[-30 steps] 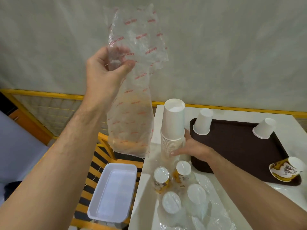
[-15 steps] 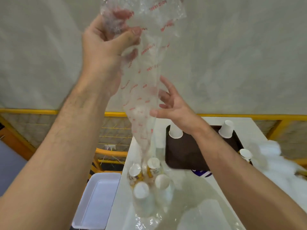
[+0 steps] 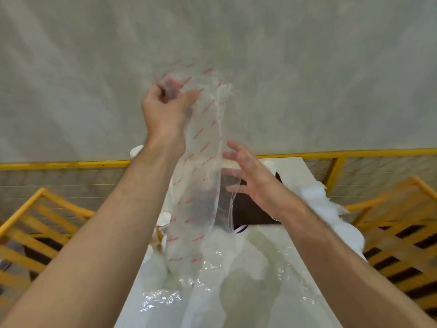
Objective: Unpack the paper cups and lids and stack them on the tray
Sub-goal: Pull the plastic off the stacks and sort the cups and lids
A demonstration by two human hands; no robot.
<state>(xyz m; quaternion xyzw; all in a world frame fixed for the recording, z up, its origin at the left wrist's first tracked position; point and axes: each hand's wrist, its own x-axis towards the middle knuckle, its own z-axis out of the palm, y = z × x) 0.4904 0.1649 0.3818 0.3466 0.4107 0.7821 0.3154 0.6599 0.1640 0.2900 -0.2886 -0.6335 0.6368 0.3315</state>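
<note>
My left hand (image 3: 165,110) grips the top of an empty clear plastic sleeve (image 3: 196,200) with red print, which hangs down in front of me. Beside the sleeve's middle, my right hand (image 3: 248,176) has its fingers spread and touches the film. Behind them lies the dark brown tray (image 3: 250,214), mostly hidden by the hand and sleeve. A few paper cups (image 3: 164,220) show at the sleeve's left edge on the white table (image 3: 295,292). The view is blurred.
Crumpled clear wrapping (image 3: 163,299) and blurred white cups (image 3: 331,218) lie on the table. Yellow metal racks (image 3: 390,233) stand on both sides, and a yellow rail runs along the grey wall behind.
My left hand has come down with the sleeve. My right hand has stayed beside the sleeve with its fingers spread. The view has shifted so the table sits lower and more centred.
</note>
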